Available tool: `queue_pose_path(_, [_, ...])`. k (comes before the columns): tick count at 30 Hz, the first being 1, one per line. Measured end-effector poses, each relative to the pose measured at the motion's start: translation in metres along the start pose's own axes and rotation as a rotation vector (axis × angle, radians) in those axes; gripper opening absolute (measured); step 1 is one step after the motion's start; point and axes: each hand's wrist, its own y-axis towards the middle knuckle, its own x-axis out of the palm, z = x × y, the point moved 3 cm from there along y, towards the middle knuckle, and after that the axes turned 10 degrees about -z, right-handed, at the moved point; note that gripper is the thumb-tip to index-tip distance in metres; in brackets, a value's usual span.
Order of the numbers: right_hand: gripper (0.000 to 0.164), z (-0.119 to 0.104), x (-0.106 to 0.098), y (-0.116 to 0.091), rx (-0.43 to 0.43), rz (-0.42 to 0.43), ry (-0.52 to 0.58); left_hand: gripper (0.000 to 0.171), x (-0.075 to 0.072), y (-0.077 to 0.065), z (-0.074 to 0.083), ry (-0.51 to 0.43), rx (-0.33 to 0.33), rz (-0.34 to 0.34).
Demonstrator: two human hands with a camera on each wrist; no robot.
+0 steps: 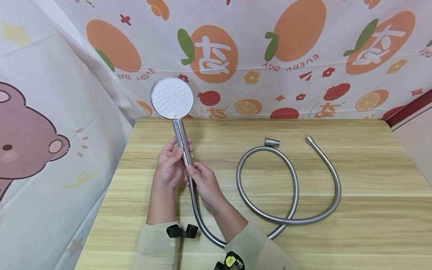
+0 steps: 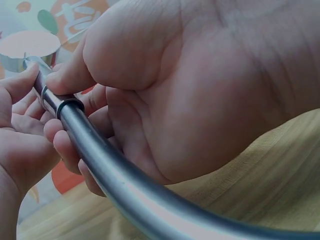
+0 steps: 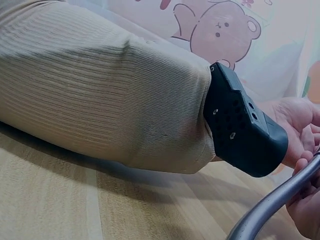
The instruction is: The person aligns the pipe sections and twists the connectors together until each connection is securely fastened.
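A shower head (image 1: 172, 98) with a white round face is held up over the table's left half, its face toward the head camera. My left hand (image 1: 170, 167) grips its silver handle (image 1: 181, 137), thumb across the front. Just below, my right hand (image 1: 204, 183) pinches the metal collar (image 2: 70, 105) where the grey hose (image 2: 135, 190) meets the handle. In the left wrist view both hands sit close together around this joint. The hose (image 1: 195, 204) bends down from there, passes beneath the right forearm and loops on the table.
The hose's free end (image 1: 309, 140) lies on the wooden table (image 1: 371, 168) at the right. A small metal fitting (image 1: 272, 142) rests beside the top of the loop. A printed curtain (image 1: 256, 48) hangs along the back edge, and another bear-print cloth (image 1: 84, 202) at the left.
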Motion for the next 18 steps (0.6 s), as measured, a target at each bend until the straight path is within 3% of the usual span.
queue_pose_path(5, [0.029, 0.0005, 0.0011, -0.001, -0.002, -0.037, 0.051, 0.041, -0.0005, -0.0011, 0.0004, -0.037, 0.009, -0.049])
queue_pose_path(12, [0.029, 0.0018, 0.0043, -0.0035, 0.028, -0.163, 0.188, 0.038, -0.0023, -0.0041, 0.0017, -0.124, 0.026, -0.154])
queue_pose_path(18, [0.021, -0.0006, 0.0075, -0.0053, 0.036, -0.218, 0.224, 0.035, -0.0028, -0.0056, 0.0024, -0.176, 0.04, -0.203])
